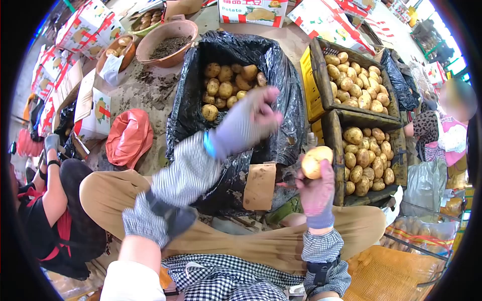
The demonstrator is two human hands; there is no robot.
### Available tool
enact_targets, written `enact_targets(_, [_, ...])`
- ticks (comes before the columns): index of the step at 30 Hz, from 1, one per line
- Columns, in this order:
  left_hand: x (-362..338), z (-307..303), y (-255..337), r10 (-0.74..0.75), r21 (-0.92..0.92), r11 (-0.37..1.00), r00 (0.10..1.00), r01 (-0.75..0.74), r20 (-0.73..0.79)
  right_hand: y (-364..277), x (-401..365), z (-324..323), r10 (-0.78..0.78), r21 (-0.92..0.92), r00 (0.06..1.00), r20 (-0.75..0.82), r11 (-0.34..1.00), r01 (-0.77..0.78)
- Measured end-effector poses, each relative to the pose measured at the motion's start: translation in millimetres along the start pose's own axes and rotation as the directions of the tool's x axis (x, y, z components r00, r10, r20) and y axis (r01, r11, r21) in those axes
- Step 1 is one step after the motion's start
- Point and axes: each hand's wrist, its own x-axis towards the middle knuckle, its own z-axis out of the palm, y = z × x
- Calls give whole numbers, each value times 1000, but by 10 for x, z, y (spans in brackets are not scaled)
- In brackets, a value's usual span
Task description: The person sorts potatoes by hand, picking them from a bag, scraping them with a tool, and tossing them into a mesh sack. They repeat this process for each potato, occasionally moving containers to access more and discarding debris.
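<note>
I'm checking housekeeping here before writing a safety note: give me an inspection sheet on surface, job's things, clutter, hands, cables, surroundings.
Surface: floor soiled near the clay bowl.
Job's things: potatoes in the black-lined bin, upper crate and lower crate.
Clutter: red bag, cardboard piece.
Hands: left hand over the bin, blurred, fingers apart; right hand holds one potato.
Cables: nothing seen.
Surroundings: person far left, another person far right.
</note>
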Motion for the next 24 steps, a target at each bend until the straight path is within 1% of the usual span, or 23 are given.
enact_targets(1, [305, -155, -183, 124, 196, 975, 987, -103, -100, -78, -20, 43, -47, -3, 999, -20, 999, 47])
enact_targets(2, [599, -376, -400, 107, 448, 892, 992, -67, -64, -123, -48, 42, -48, 32, 998, -35, 998, 49])
enact_targets(3, [806, -605, -627, 80, 667, 744, 996, -40, -30, -136, -71, 52, -51, 37, 998, -37, 998, 52])
enact_targets(4, [907, -766, -765, -113, 804, 591, 994, 64, 4, -141, -85, 59, -94, -12, 995, -41, 996, 94])
enact_targets(5, [1002, -904, -923, -301, 909, 398, 954, 124, 1, -146, -81, 46, -142, -65, 989, -45, 988, 138])
enact_targets(6, [1116, -1038, -1367, -407, 962, 249, 914, 110, 0, -129, -43, 7, -217, -106, 976, 38, 970, 219])
enact_targets(7, [1203, -1162, -1745, -509, 992, 91, 861, 81, -23, -130, -40, 8, -219, -104, 975, 32, 970, 221])
enact_targets(9, [1201, -1205, -1945, -685, 996, 16, 727, 83, -50, -168, -58, 63, -231, -145, 970, -72, 965, 219])
enact_targets(11, [1049, -1252, -2293, -588, 997, -16, 805, 81, -75, -194, -57, 41, -181, -151, 970, -161, 976, 157])
enact_targets(12, [1016, -1375, -2662, -635, 991, -4, 765, 137, -109, -217, -52, 14, -187, -169, 967, -172, 973, 158])
enact_targets(14, [943, -1523, -3138, -626, 937, 52, 743, 344, -238, -229, -23, -23, -206, -194, 958, -200, 967, 167])
enact_targets(15, [909, -1421, -2976, -606, 934, 1, 743, 357, -283, -249, 14, -8, -193, -196, 959, -209, 969, 152])
enact_targets(16, [876, -1305, -2767, -586, 928, -49, 742, 370, -327, -270, 21, 20, -161, -160, 957, -241, 979, 124])
enact_targets(17, [866, -1270, -2702, -598, 930, -56, 734, 364, -323, -266, 23, 34, -128, -120, 954, -271, 988, 99])
enact_targets(19, [817, -1295, -2629, -551, 962, -69, 794, 264, -257, -231, 26, -31, -104, -94, 956, -273, 992, 80])
enact_targets(20, [818, -1296, -2623, -564, 954, -75, 777, 290, -280, -244, 22, -3, -112, -95, 959, -259, 991, 90])
enact_targets(21, [836, -1304, -2599, -557, 954, -77, 781, 289, -282, -257, 14, 20, -126, -97, 962, -244, 990, 105])
enact_targets(23, [897, -1209, -2527, -709, 940, -107, 637, 325, -302, -279, -7, 69, -167, -121, 963, -209, 982, 144])
enact_targets(24, [859, -1116, -2244, -742, 955, -46, 629, 294, -230, -299, -31, 87, -194, -142, 964, -180, 975, 170])
